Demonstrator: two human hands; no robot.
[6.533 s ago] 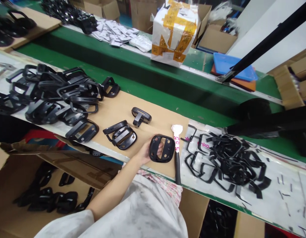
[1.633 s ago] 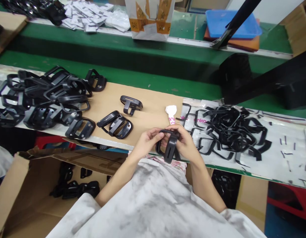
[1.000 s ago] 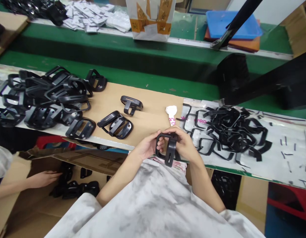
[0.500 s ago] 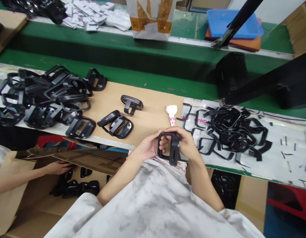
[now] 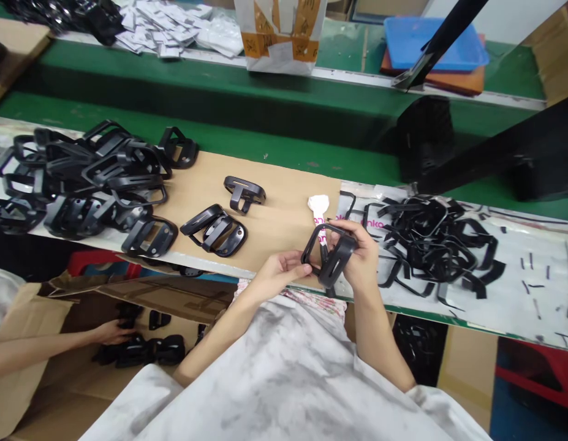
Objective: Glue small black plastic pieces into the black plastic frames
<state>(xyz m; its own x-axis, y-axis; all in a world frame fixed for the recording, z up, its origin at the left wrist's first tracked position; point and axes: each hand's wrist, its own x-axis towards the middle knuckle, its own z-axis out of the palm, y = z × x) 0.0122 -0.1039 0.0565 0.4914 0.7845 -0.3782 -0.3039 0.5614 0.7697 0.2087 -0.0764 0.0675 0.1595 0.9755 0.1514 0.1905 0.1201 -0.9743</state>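
Note:
Both my hands hold one black plastic frame part (image 5: pixel 330 256) just above the near edge of the bench. My right hand (image 5: pixel 363 257) wraps round its right side, fingers closed. My left hand (image 5: pixel 280 272) pinches its lower left corner. A white-tipped tool (image 5: pixel 319 209) lies on the brown cardboard sheet (image 5: pixel 274 223) just behind the part. A heap of thin black loops (image 5: pixel 426 242) lies to the right on a clear plastic sheet.
A large pile of black frames (image 5: pixel 81 177) covers the bench's left end, with two loose assemblies (image 5: pixel 217 229) (image 5: pixel 244 191) nearer. Another person's hand (image 5: pixel 109 332) reaches into a cardboard box (image 5: pixel 45 361) of black parts below left. A green conveyor (image 5: pixel 247 144) runs behind.
The frame part has been lifted and tilted to the right, now mostly in my right hand. My left hand slid to its lower corner. The other person's hand moved deeper into the box.

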